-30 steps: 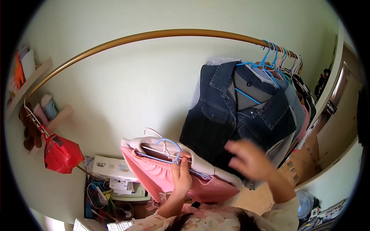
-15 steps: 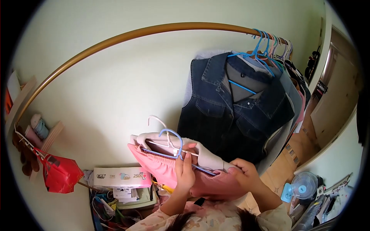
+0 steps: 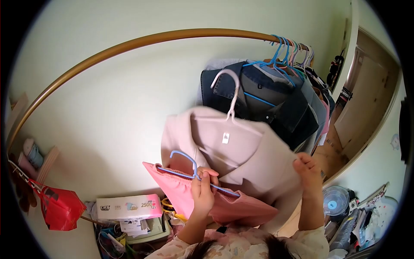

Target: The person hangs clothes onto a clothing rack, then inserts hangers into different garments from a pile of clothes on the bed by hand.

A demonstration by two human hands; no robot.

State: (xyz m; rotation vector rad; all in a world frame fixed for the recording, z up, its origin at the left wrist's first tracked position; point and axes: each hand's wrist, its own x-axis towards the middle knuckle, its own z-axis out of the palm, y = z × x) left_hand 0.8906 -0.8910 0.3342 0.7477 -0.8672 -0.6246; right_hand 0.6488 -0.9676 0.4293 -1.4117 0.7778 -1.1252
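My left hand (image 3: 202, 190) is closed around the blue hanger (image 3: 183, 155), which carries a pink garment (image 3: 177, 190) with a gathered waistband. Just behind it, a beige coat (image 3: 250, 146) hangs spread on a pale pink hanger (image 3: 236, 86). Whether my left fingers also hold that coat is hidden. At the coat's right shoulder, my right hand (image 3: 309, 172) is closed with its fingertips at the cloth edge. The coat overlaps a dark denim vest (image 3: 215, 93) on the rail.
A curved brown rail (image 3: 172, 38) spans above, with several garments on hangers (image 3: 280, 52) at its right end. A red bag (image 3: 62, 209) hangs low left. Below stands a white and pink tissue pack (image 3: 127, 207). A small fan (image 3: 336, 200) is at right.
The beige coat has risen and opened out behind the pink garment, with its hanger hook now higher. My right hand moved up and right from the garments' lower edge to the coat's shoulder.
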